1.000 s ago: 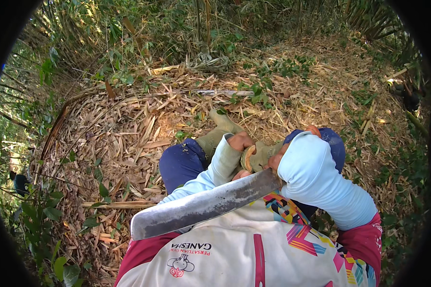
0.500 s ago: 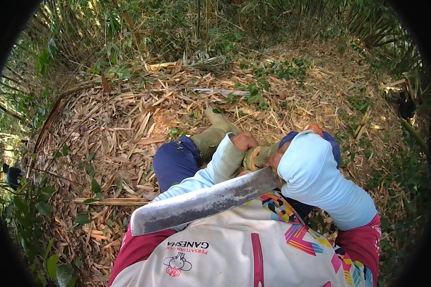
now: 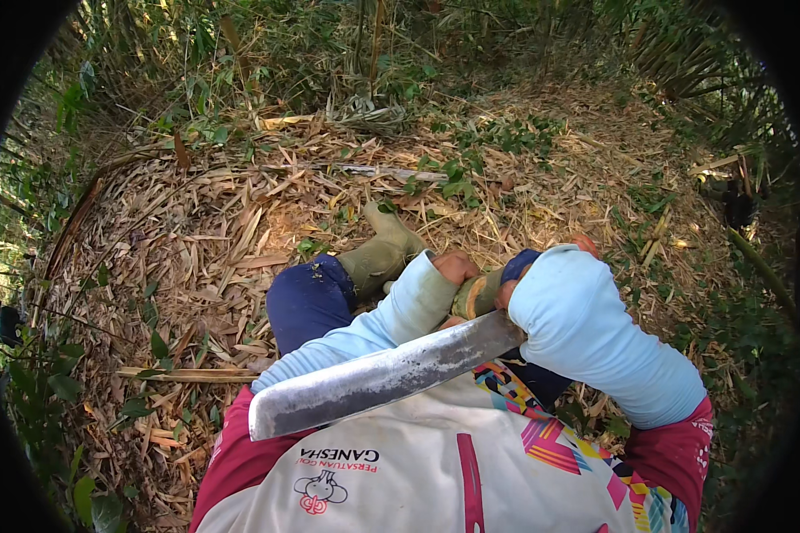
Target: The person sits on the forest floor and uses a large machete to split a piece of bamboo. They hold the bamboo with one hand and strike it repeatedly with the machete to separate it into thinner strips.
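A long, broad-bladed machete (image 3: 382, 377) slants across my lap, its grey, worn blade pointing to the lower left. My right hand (image 3: 509, 291) is closed at its handle end, mostly covered by the light blue sleeve. Just left of it, my left hand (image 3: 456, 266) curls downward with its fingertips largely hidden. Beside that hand and behind the blade is an olive-green rounded piece with a tan-orange edge (image 3: 482, 293); whether it is part of a boot or a separate thing, I cannot tell.
My bent leg in navy trousers ends in an olive rubber boot (image 3: 384, 249). Dry bamboo leaves (image 3: 196, 240) cover the ground. A split strip (image 3: 187, 375) lies at left, a pale stick (image 3: 396, 172) ahead. Dense greenery (image 3: 311, 62) stands behind; a dark shape (image 3: 738, 206) is at far right.
The scene has shifted slightly left as the view moved. The machete and both hands keep nearly the same pose, the right sleeve covering slightly more.
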`<move>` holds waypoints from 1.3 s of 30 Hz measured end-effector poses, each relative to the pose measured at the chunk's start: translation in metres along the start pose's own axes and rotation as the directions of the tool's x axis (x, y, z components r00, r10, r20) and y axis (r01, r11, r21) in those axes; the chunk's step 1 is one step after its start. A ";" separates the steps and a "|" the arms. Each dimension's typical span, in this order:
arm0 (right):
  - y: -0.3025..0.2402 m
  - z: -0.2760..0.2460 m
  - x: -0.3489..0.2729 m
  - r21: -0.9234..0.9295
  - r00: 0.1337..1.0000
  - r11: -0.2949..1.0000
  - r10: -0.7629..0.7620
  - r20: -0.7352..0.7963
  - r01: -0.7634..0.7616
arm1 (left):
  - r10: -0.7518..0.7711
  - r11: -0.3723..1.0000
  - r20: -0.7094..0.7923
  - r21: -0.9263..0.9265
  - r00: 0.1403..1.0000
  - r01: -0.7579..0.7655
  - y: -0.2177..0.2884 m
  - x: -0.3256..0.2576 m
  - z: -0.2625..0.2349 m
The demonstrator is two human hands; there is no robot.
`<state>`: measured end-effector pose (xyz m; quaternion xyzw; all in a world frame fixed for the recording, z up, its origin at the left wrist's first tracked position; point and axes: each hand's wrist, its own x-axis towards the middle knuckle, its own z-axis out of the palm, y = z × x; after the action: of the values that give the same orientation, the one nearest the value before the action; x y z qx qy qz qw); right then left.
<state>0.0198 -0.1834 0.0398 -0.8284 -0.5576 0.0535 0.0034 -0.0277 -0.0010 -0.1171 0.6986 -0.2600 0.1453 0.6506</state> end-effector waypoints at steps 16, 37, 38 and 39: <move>0.042 0.030 -0.016 0.432 0.813 0.786 0.555 -0.178 -0.443 | 0.139 0.974 0.009 0.178 0.990 -0.138 0.028 -0.003 -0.004; -0.009 -0.018 -0.010 -0.015 0.995 1.000 -0.014 0.098 0.016 | -0.072 0.956 0.085 0.291 0.994 0.044 0.017 -0.002 0.010; -0.009 -0.018 -0.010 0.000 0.992 1.000 -0.002 0.124 0.002 | -0.063 0.957 0.081 0.289 0.995 0.037 0.017 -0.002 0.010; -0.009 -0.017 -0.010 0.014 0.989 1.000 0.009 0.150 -0.012 | -0.055 0.957 0.076 0.287 0.996 0.031 0.017 -0.002 0.011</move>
<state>0.0092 -0.1878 0.0585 -0.8249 -0.5515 0.1198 -0.0326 -0.0397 -0.0116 -0.1051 0.7960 -0.2481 0.1379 0.5346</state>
